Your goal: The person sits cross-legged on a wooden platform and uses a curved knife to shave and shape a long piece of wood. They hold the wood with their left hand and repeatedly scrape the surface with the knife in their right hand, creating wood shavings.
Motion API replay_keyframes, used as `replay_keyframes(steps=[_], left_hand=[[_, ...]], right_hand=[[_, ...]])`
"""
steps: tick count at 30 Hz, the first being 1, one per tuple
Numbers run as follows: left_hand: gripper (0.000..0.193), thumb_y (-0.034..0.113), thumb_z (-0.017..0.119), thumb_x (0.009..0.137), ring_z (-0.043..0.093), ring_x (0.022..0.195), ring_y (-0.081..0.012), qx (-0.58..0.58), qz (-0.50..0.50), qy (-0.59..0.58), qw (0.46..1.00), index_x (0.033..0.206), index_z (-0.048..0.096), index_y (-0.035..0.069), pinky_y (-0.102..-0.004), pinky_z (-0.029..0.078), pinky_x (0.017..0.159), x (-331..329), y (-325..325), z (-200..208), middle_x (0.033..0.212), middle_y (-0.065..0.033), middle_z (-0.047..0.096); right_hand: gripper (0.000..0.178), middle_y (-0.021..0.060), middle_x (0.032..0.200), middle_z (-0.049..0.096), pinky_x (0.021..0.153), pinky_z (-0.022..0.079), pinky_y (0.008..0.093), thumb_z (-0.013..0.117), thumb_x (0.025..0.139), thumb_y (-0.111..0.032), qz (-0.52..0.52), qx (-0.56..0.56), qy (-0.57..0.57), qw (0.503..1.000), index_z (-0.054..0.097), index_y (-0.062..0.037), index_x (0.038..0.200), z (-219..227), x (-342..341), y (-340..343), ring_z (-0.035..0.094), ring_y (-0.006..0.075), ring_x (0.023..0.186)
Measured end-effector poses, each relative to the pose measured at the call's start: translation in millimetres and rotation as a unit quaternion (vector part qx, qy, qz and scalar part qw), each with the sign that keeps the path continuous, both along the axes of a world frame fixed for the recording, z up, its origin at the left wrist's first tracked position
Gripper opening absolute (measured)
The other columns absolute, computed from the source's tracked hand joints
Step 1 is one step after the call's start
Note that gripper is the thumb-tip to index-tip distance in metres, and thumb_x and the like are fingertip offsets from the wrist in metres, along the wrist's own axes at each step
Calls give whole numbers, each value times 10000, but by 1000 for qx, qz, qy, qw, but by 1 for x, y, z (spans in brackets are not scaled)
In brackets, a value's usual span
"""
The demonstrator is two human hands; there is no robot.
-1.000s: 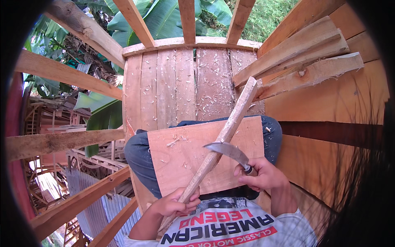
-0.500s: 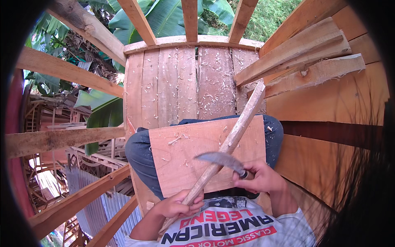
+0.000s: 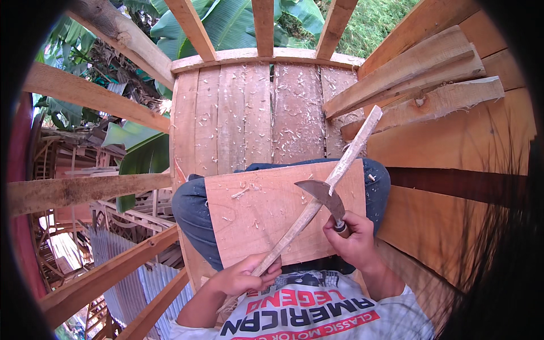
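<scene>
Head view: one wooden stick (image 3: 303,221), slanting over a board (image 3: 243,221), gripped near its lower end by the left hand (image 3: 247,276); one curved knife (image 3: 322,191), handle held in the right hand (image 3: 356,238), blade across the stick. Step, apparently: paring; next stroke calls for steady support. Pose: both hands angled inward.

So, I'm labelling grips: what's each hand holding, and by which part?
Left hand: wooden stick, by its lower part. Right hand: curved knife, by its handle.
</scene>
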State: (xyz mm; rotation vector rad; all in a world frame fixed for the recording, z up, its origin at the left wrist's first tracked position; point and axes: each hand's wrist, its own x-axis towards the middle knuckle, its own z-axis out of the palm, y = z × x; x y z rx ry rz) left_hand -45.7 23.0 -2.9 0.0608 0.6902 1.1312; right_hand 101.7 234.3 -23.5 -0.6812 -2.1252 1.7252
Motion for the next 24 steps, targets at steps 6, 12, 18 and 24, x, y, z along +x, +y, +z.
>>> replay_keyframes(steps=[6,12,18,24], left_hand=[[257,14,481,655,308,571,-57,19,10,-151,988,851,334,93,-199,236,447,4,-7,3,695,29,317],[273,-4,488,648,309,572,-56,-28,39,-74,996,851,332,90,-196,229,449,3,-7,-6,681,33,312],[283,-1,500,639,311,576,-52,22,37,-50,998,846,329,90,-187,251,461,9,-6,-2,681,32,319],[284,-1,502,636,313,552,-55,-29,60,-90,994,842,330,90,-187,248,426,7,-6,4,667,32,322]], right_hand=[[56,-52,635,555,466,343,171,659,803,8,-233,-70,-47,969,613,-21,814,-6,7,23,464,-6,549],[75,-30,638,566,476,370,174,679,814,-25,177,-171,-89,965,615,-17,852,35,16,27,505,-1,563],[145,-18,671,573,462,379,171,695,819,-61,175,-352,-121,911,599,-8,913,21,7,40,510,14,522],[102,-18,717,563,605,398,201,676,827,-42,153,-194,-87,965,594,-4,875,22,-3,27,496,3,707]])
